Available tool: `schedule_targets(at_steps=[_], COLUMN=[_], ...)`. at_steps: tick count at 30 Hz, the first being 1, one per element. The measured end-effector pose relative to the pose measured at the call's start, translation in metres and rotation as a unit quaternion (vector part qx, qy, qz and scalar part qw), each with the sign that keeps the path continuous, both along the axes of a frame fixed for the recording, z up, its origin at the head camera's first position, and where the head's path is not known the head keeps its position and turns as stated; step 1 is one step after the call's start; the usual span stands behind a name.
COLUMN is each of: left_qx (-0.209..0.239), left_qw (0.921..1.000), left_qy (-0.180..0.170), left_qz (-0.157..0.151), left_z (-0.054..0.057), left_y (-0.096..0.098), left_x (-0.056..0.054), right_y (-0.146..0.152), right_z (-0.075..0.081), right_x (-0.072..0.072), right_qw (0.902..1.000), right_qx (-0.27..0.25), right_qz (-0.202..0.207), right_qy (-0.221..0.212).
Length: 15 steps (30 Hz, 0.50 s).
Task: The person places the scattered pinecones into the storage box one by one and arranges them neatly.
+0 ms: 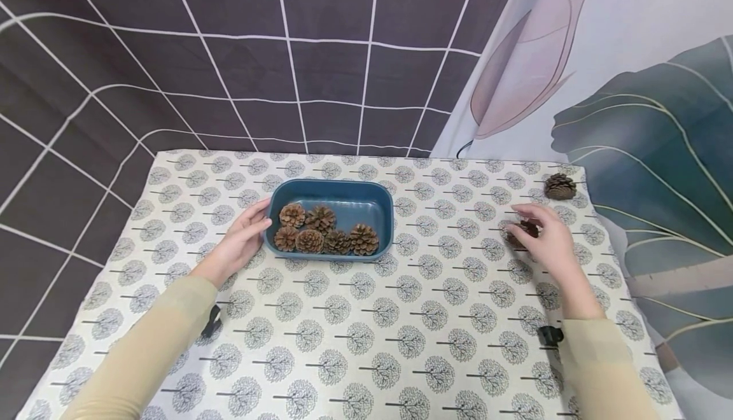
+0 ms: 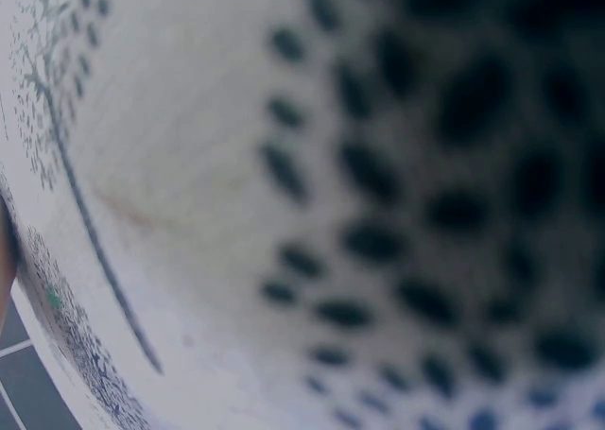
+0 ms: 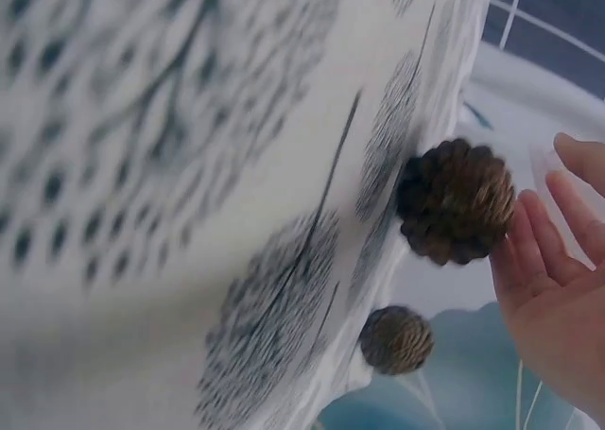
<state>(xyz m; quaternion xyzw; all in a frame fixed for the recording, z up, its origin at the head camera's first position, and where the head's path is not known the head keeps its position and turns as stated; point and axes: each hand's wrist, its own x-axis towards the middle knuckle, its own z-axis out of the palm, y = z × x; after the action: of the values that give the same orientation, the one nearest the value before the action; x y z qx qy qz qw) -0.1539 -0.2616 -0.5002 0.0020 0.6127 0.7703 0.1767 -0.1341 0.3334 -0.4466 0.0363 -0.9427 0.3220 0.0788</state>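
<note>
A blue rectangular plastic tub [image 1: 366, 192] holds several brown pinecones [image 1: 309, 240], most of them along its near side and left end. My left hand [image 1: 237, 242] rests against the tub's left end, its fingers and thumb fairly straight at the wall. Far to the right, my right hand [image 1: 546, 238] is over a single pinecone [image 1: 525, 229] on the cloth. In the right wrist view that pinecone [image 3: 456, 201] sits by my fingertips, with the fingers loosely spread rather than closed round it. The left wrist view shows only blurred cloth and a sliver of hand.
Another pinecone [image 1: 560, 186] lies near the table's far right corner, beyond my right hand. A white cloth with tree prints [image 1: 378, 343] covers the table. Dark tile-patterned sheeting [image 1: 326, 70] stands behind and to the left; a leaf-patterned curtain [image 1: 658, 153] hangs on the right.
</note>
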Motion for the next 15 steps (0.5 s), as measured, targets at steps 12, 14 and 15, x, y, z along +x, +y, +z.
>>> schedule_targets(at_steps=[12, 14, 15], left_qx=[-0.009, -0.007, -0.007], left_qw=[0.9999, 0.9999, 0.9998], left_qy=[-0.011, -0.015, -0.016], left_qz=[-0.005, -0.004, -0.003], left_z=[0.004, 0.005, 0.004], left_y=[0.001, 0.001, 0.000], left_x=[-0.001, -0.001, -0.001], right_y=[0.026, 0.028, 0.028], right_z=[-0.011, -0.011, -0.011], right_x=[0.002, 0.001, 0.001], right_qw=[0.9965, 0.9963, 0.9960], right_qx=[0.012, 0.014, 0.016], right_qz=[-0.002, -0.003, -0.003], right_qy=[-0.082, -0.085, -0.087])
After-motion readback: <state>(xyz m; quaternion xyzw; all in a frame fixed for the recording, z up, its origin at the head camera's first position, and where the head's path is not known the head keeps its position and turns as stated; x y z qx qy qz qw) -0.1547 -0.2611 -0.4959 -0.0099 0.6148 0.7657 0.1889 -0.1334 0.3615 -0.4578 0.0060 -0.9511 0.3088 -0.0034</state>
